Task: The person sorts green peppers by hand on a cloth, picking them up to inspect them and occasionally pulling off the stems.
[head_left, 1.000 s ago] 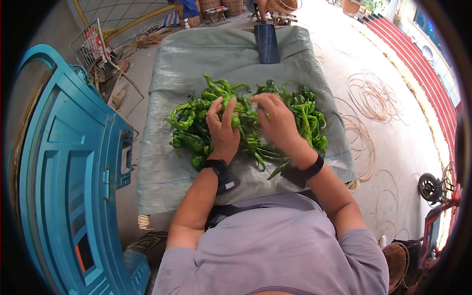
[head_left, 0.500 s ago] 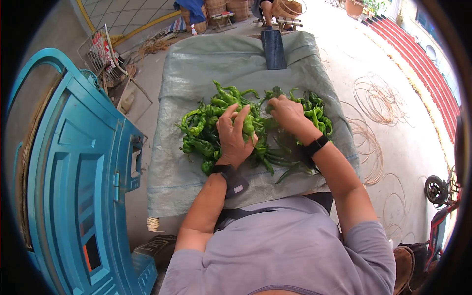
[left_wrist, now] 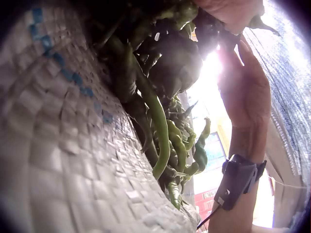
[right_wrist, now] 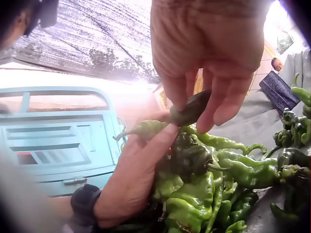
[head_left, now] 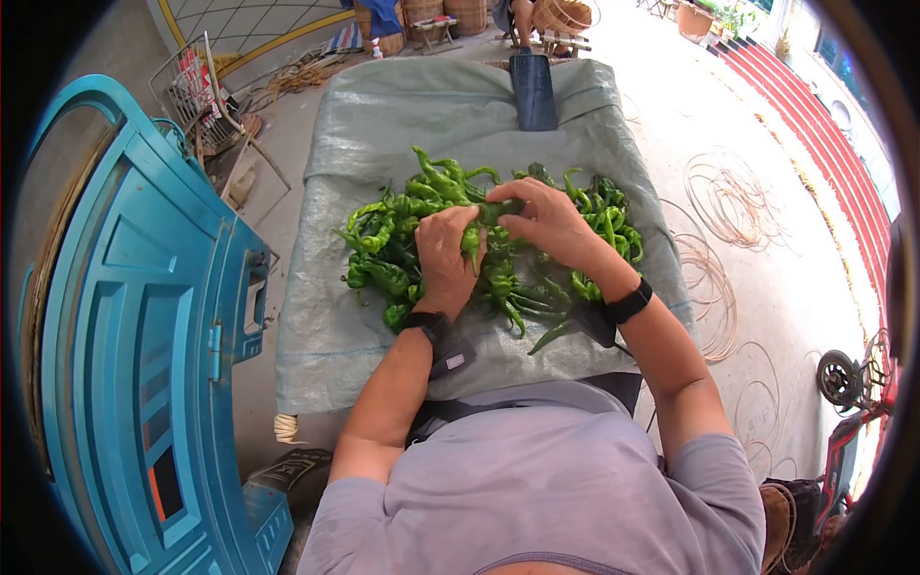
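Over the heap of green peppers [head_left: 383, 275], my two hands meet. My right hand [head_left: 554, 226] pinches a dark green pepper [right_wrist: 192, 108] between thumb and fingers. In the right wrist view, the thumb of my left hand [head_left: 447, 261] lies at the end of that dark pepper. A lighter green pepper [right_wrist: 148, 129] is gripped in my left hand, its stem end pointing out past the fingers. In the left wrist view, long peppers [left_wrist: 158, 121] hang close by, and the left fingers are mostly out of sight.
A grey-green woven sheet [head_left: 402, 110] covers the table under the peppers. At its far edge lies a dark blue flat piece [head_left: 533, 91]. A blue vehicle door panel [head_left: 144, 287] stands at the left. Coiled cane strips [head_left: 733, 196] lie on the floor at right.
My right hand went to the right part of the heap, then came back left with a dark green pepper. My left hand stayed near the same spot, its fingers now closer together.
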Demonstrator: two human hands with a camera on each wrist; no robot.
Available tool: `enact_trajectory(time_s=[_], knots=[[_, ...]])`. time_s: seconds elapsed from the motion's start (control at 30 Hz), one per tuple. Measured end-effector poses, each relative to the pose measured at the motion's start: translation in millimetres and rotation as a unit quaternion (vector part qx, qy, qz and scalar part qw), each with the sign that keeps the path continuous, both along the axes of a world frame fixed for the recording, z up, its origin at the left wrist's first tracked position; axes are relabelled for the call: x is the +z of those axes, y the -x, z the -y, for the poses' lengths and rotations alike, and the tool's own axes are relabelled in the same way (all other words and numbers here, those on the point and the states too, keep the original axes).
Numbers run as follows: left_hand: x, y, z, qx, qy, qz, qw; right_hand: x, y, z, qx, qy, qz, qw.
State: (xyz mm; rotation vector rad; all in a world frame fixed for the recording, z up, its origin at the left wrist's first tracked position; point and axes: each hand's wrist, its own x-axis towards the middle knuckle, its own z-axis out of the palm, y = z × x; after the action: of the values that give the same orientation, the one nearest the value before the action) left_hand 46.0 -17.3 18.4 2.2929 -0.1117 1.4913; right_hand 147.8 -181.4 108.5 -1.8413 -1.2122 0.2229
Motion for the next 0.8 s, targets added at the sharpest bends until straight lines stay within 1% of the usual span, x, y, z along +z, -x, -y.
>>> enact_trajectory(time_s=[0.1,0.2,0.23,0.3,0.33,0.43,0.53,0.63,0.73,0.8], knots=[[2.1,3.4,2.5,0.014,0.009,-0.009,1.0,-7.2,-7.2,-4.0,-0.049,-0.067,0.04,0.996],[-5.7,-1.7,2.7,0.033,0.036,0.01,0.999,-2.1,-31.9,-3.5,-0.173,0.019,0.073,0.982],[-7.7,-2.9,3.2,0.039,0.042,0.013,0.998,-7.0,-46.1,-2.6,-0.202,0.063,0.121,0.97],[-8.5,-6.3,3.2,0.049,0.053,0.023,0.997,-29.3,-78.3,-5.9,-0.26,0.148,0.217,0.929],[-6.8,-6.1,3.4,0.047,0.045,0.012,0.998,-31.5,-85.6,-10.6,-0.274,0.2,0.207,0.918],[1.0,-0.7,5.8,0.046,0.007,-0.021,0.999,-40.6,-91.4,-20.6,-0.28,0.271,0.291,0.874],[5.2,1.8,7.0,0.05,-0.042,-0.044,0.997,-44.5,-95.8,-25.6,-0.24,0.37,0.303,0.845],[6.5,3.8,5.4,0.039,-0.045,-0.044,0.997,-63.1,-101.4,-28.1,-0.213,0.348,0.388,0.827],[7.2,3.3,5.3,0.038,-0.033,-0.043,0.998,-68.9,-109.5,-37.7,-0.196,0.333,0.359,0.85],[7.1,4.2,5.0,0.03,-0.03,-0.046,0.998,-65.2,-109.2,-38.8,-0.169,0.335,0.309,0.874]])
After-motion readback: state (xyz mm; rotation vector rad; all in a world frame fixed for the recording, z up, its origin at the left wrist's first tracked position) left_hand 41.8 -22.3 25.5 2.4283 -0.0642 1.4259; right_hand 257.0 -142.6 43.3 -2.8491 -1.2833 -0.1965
